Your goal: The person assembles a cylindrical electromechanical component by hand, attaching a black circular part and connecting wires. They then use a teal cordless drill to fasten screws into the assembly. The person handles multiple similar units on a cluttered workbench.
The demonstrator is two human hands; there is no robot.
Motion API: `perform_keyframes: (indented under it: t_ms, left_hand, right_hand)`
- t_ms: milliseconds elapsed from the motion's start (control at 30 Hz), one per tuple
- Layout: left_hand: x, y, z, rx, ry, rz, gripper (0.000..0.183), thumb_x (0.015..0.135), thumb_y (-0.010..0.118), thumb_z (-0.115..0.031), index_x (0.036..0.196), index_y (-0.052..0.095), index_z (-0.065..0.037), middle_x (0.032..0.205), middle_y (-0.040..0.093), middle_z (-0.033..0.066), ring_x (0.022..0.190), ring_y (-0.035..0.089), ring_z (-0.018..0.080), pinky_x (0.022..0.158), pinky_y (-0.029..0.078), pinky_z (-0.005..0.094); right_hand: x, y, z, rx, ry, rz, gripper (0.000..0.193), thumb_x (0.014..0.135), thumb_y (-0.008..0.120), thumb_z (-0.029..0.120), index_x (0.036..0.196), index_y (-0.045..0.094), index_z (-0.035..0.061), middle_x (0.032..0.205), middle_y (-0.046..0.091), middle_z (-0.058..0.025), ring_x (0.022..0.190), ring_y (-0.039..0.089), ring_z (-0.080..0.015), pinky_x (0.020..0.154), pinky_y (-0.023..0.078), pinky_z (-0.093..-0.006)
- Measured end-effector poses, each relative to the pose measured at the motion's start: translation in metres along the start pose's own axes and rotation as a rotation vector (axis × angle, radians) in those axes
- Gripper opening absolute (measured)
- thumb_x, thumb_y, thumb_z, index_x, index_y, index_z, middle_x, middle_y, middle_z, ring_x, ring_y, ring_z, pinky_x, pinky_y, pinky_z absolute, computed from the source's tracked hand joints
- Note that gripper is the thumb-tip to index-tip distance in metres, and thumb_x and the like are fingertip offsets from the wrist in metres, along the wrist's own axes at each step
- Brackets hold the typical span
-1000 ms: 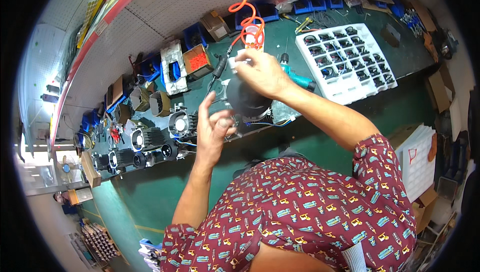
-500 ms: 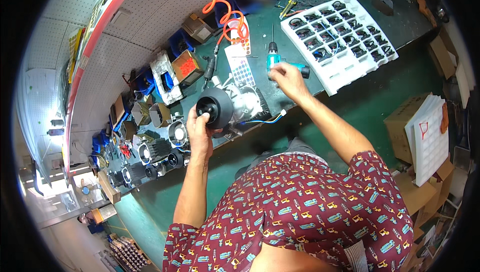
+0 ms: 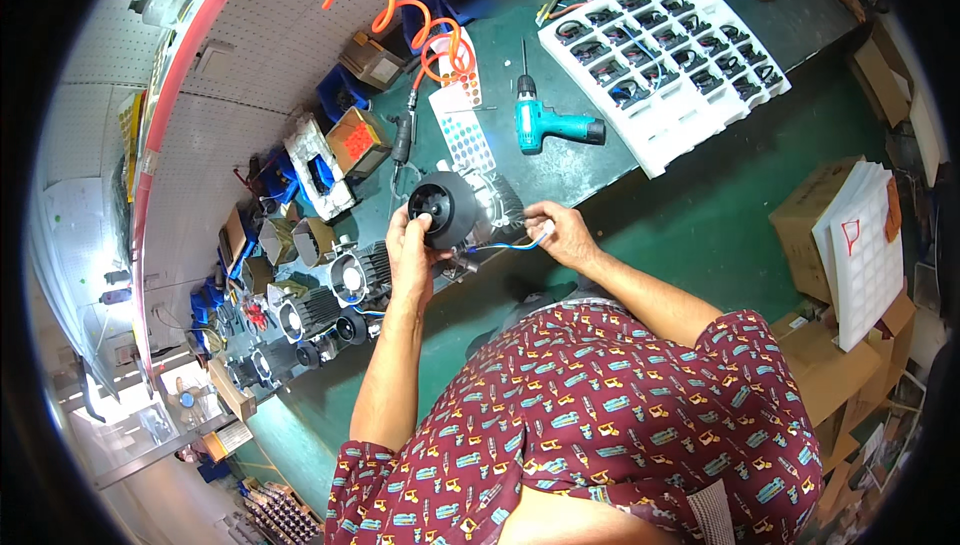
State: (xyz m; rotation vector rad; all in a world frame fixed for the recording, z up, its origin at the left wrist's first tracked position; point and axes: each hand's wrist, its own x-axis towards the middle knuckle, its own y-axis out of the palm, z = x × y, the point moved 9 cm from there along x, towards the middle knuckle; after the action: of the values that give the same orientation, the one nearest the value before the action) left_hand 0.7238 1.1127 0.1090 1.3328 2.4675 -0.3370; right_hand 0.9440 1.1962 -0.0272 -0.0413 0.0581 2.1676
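Note:
My left hand [image 3: 408,253] is closed round the near-left rim of a black round bell-shaped part [image 3: 446,211], thumb inside its hollow face. Behind that part sits a silver finned metal housing [image 3: 496,199] on the bench edge. Blue, yellow and white wires [image 3: 515,245] run out from under it to the right. My right hand [image 3: 565,237] pinches the small white connector [image 3: 547,230] at their end. Beyond the right hand a teal cordless drill [image 3: 552,127] lies on its side, its long bit pointing away from me.
A white foam tray [image 3: 660,150] of black cabled parts fills the right of the bench. Sticker sheets [image 3: 465,135], an air gun [image 3: 402,140] on an orange coiled hose [image 3: 385,10] and a box of red pieces [image 3: 357,142] stand behind. More finned housings [image 3: 310,313] line the left.
My right hand has come away from the drill toward me and taken hold of the white connector. The left hand keeps its grip on the black part. The view has shifted slightly.

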Motion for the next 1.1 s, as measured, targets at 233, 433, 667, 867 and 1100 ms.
perform_keyframes:
  t_ms: [233,433,667,867,1100]
  left_hand:
    - [0.005,0.0,0.011,0.01,-0.025,-0.026,0.039,0.098,0.057,-0.026,0.13,0.055,-0.006,0.108,0.07,0.0062,0.081,0.071,0.0124,0.052,0.056,0.0239]
    - [0.002,0.004,0.012,-0.027,-0.02,-0.037,0.044,0.096,0.061,-0.022,0.135,0.053,-0.004,0.106,0.07,0.0077,0.078,0.07,0.0123,0.053,0.057,0.0231]
    - [0.001,0.004,0.013,-0.016,-0.022,-0.021,0.043,0.097,0.06,-0.022,0.135,0.052,-0.004,0.108,0.071,0.0084,0.078,0.071,0.0129,0.054,0.058,0.0234]
    - [-0.001,0.004,0.013,0.017,-0.013,-0.004,0.04,0.098,0.058,-0.024,0.134,0.054,-0.006,0.11,0.07,0.008,0.082,0.072,0.0135,0.055,0.058,0.0243]
    - [0.0,0.004,0.02,-0.006,-0.026,-0.02,0.046,0.096,0.061,-0.021,0.138,0.049,-0.004,0.112,0.069,0.0095,0.082,0.072,0.0144,0.056,0.059,0.0248]
  right_hand:
    - [0.009,0.02,0.019,-0.137,0.003,0.054,0.035,0.086,0.074,0.016,0.116,0.065,0.0016,0.099,0.072,-0.0129,0.085,0.071,-0.0212,0.078,0.058,-0.0351]
    - [0.009,0.022,0.031,-0.218,-0.048,-0.054,0.033,0.084,0.077,0.012,0.112,0.067,0.0001,0.095,0.07,-0.0107,0.076,0.068,-0.0165,0.07,0.056,-0.0321]
    - [0.009,0.022,0.047,-0.356,-0.149,-0.06,0.02,0.084,0.074,0.011,0.102,0.07,0.0029,0.093,0.069,-0.0131,0.075,0.07,-0.025,0.068,0.056,-0.0353]
    - [0.005,0.022,0.048,-0.343,-0.204,-0.104,0.018,0.085,0.074,0.01,0.1,0.07,0.0028,0.092,0.068,-0.012,0.072,0.069,-0.024,0.064,0.055,-0.0335]
    - [0.005,0.022,0.049,-0.335,-0.135,-0.103,0.019,0.086,0.072,0.014,0.102,0.069,0.0054,0.091,0.068,-0.0117,0.073,0.071,-0.0271,0.067,0.057,-0.0386]
